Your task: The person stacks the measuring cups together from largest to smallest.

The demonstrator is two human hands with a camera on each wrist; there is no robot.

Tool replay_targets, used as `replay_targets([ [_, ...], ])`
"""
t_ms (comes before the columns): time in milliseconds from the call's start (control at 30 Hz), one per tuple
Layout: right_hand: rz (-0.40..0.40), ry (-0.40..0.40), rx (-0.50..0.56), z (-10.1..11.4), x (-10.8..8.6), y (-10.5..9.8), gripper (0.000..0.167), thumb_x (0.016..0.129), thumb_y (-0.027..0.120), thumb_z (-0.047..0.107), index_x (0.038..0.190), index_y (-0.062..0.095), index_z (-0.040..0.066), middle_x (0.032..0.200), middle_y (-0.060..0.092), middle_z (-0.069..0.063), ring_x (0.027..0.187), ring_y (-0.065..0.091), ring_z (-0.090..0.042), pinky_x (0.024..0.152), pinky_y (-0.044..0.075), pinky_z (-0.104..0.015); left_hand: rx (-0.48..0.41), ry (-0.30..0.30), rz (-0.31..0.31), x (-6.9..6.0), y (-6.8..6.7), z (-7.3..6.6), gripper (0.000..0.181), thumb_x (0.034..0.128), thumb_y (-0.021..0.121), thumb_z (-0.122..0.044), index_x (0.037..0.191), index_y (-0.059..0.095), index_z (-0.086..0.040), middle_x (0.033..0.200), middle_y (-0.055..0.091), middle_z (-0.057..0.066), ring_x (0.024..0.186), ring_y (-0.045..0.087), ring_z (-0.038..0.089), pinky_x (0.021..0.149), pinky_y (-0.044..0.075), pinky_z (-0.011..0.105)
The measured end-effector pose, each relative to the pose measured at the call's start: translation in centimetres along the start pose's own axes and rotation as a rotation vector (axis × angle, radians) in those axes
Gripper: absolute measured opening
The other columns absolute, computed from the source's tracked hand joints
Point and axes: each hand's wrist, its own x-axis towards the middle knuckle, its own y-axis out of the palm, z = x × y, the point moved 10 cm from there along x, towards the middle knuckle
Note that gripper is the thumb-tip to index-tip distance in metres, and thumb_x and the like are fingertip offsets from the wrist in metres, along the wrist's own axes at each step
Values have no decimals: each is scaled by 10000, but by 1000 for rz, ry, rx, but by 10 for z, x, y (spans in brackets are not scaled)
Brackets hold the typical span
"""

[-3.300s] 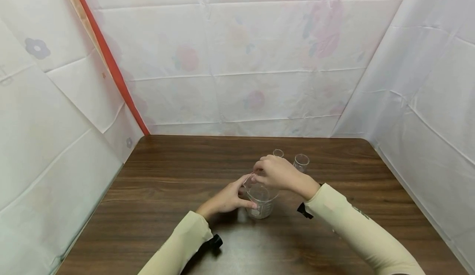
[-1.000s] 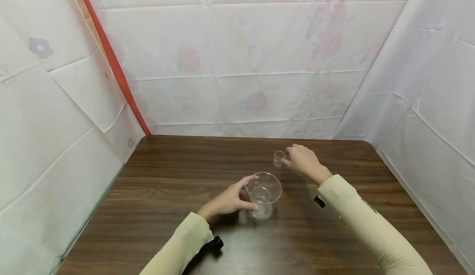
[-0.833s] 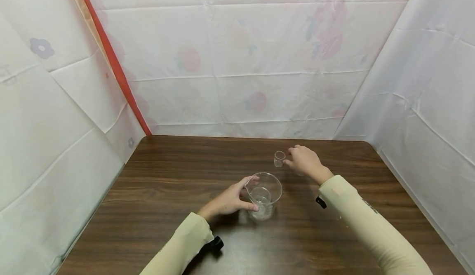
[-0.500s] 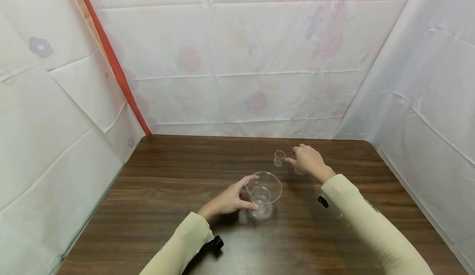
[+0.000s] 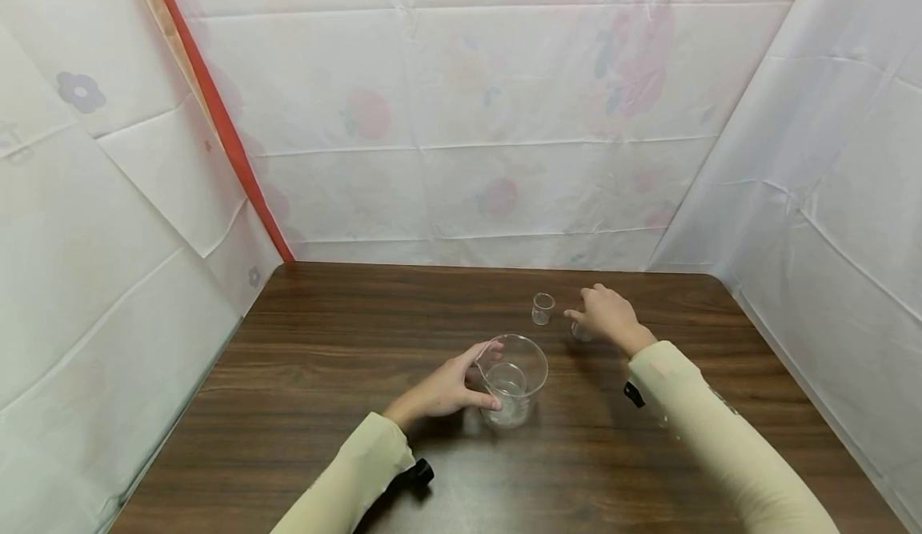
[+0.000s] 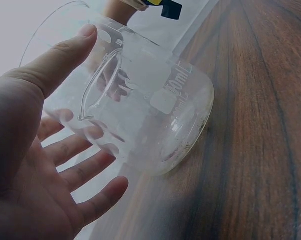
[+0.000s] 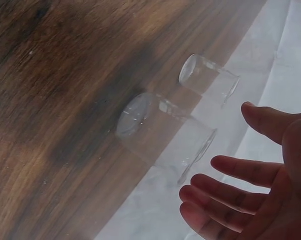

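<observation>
My left hand [image 5: 445,382] holds a large glass beaker [image 5: 531,380] upright on the table, thumb on the near side and fingers round the far side. A smaller beaker [image 5: 507,377] stands inside it; in the left wrist view its spout and rim show through the printed wall. To the right, my right hand [image 5: 605,315] hovers at another small beaker [image 5: 580,332], partly hiding it in the head view. In the right wrist view, the thumb and fingers are spread near this beaker's rim [image 7: 205,147], apart from it. The smallest beaker [image 5: 543,310] stands just left of that hand.
The brown wood-grain table [image 5: 346,310] carries all the glassware. White patterned sheeting [image 5: 446,118] hangs behind it and along both sides, with a red strip [image 5: 216,110] at the left corner.
My right hand has left the large beaker's rim, gone to the smallest beaker, then drifted right to the other small beaker, which shows more now. My left hand has stayed in place.
</observation>
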Motion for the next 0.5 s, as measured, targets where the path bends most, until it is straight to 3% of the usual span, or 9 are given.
replay_targets([
  [500,27,96,18,-18,3,9,597,945,600,424,1284,562,-65,1275,557,-304,1130,575,-461,873,510,-574,-14,22,-2,0,0,-2,829,799,810,-307,1477,364,-137,1440,527,48,1325,492,205,952,493,321],
])
